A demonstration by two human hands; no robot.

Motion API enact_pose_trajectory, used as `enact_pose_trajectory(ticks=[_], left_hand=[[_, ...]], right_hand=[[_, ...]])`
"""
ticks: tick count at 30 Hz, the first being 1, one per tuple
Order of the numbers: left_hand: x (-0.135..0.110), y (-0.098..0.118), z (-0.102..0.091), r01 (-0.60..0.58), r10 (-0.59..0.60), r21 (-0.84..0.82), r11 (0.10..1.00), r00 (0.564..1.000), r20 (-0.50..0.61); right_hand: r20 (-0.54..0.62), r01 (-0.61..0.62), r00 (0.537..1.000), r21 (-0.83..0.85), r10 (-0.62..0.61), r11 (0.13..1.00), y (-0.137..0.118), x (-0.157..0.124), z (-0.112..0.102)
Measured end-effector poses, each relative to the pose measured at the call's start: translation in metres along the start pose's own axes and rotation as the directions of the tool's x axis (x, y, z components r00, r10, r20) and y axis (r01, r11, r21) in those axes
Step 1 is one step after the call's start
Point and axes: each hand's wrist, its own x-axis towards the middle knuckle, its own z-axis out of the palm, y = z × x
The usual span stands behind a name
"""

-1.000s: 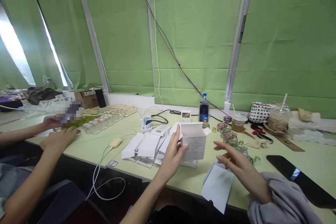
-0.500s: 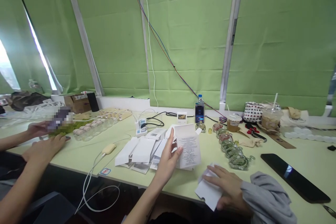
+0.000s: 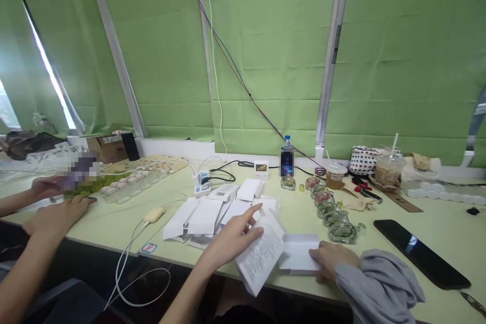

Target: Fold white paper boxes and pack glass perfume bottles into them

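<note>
My left hand (image 3: 237,235) is closed on a white folded leaflet (image 3: 264,255) printed with rows of text, tilted over the table's front edge. To its right, my right hand (image 3: 334,258) pinches the right end of a plain white folded card sleeve (image 3: 298,254). The leaflet's upper right edge is close to the sleeve's left end; whether they touch I cannot tell. Just behind my left hand lies a heap of flat white paper packets (image 3: 205,216), one with a barcode.
A row of clear containers with green and pinkish coils (image 3: 336,220) stands right of centre. Beyond it are a bottle (image 3: 287,157), drink cups (image 3: 389,164) and a black phone (image 3: 421,253). At left, another person's hands (image 3: 63,212) are near egg-like items in clear trays (image 3: 131,185).
My left hand has lowered the leaflet toward the front edge and tilted it. My right hand has shifted the sleeve up and turned it level, its end now toward the leaflet.
</note>
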Motion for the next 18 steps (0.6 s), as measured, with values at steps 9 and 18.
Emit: enact_pose_trajectory(ticks=[9, 18], left_hand=[[0.011, -0.011, -0.005, -0.062, 0.13, -0.248, 0.967, 0.955, 0.268], [0.001, -0.066, 0.039, 0.114, 0.116, -0.915, 0.387, 0.979, 0.171]], right_hand=[[-0.214, 0.137, 0.969, 0.037, -0.126, 0.99, 0.039, 0.015, -0.046], [-0.436, 0.245, 0.841, -0.223, -0.321, 0.944, 0.092, 0.142, -0.137]])
